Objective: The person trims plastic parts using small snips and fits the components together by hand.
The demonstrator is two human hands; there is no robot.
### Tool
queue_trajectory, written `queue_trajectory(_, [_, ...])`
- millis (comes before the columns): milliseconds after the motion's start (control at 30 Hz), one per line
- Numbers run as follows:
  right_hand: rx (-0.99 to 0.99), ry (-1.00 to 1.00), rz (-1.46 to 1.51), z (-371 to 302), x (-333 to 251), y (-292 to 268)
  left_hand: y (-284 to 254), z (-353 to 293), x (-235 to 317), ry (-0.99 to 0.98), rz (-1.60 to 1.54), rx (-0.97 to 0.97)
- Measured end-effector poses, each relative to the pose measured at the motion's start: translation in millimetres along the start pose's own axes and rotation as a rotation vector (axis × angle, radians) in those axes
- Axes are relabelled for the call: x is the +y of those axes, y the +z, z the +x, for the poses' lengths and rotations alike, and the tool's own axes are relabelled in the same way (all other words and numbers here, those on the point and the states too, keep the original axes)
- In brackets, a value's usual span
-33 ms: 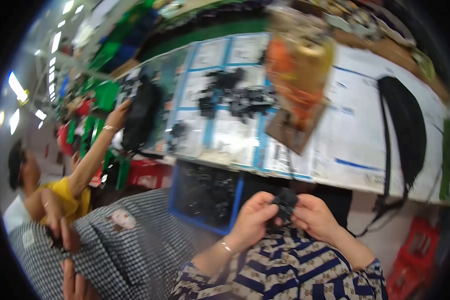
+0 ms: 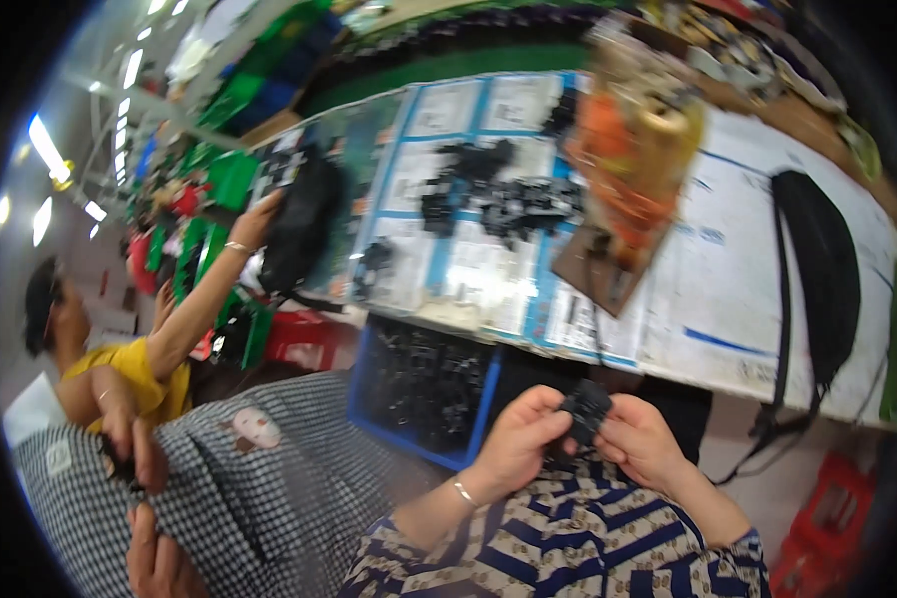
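Observation:
Between my two hands, over my lap, is a small black plastic part; its exact kind I cannot make out. My left hand pinches it from the left with thumb and fingers. From the right, my right hand grips its other edge. Just left of my hands sits a blue crate holding many black parts. More black parts lie in a loose pile on the table ahead of me.
An orange-and-clear plastic bag stands on the table beside a brown board. A black pouch with a strap lies at the right. Co-workers sit to my left, one in a yellow shirt. A red stool is at the lower right.
The whole view has shifted slightly, so the table and crate appear further right. Both hands keep hold of the black plastic part, which appears slightly turned.

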State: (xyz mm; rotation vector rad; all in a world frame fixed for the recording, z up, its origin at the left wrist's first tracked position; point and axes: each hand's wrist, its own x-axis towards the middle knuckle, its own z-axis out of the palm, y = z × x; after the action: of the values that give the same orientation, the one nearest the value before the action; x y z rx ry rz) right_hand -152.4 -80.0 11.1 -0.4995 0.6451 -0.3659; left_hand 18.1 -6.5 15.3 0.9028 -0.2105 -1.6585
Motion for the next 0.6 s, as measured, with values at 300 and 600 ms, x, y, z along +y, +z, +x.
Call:
queue_trajectory(300, [-0.041,0.007,0.090,1.8,0.4,12.0,-2.3,-5.7,8.6,-0.004,-0.051,-0.068])
queue_trajectory(600, [-0.084,-0.005,0.111,4.6,3.9,15.6,-4.7,-4.0,9.7,-0.001,-0.036,-0.123])
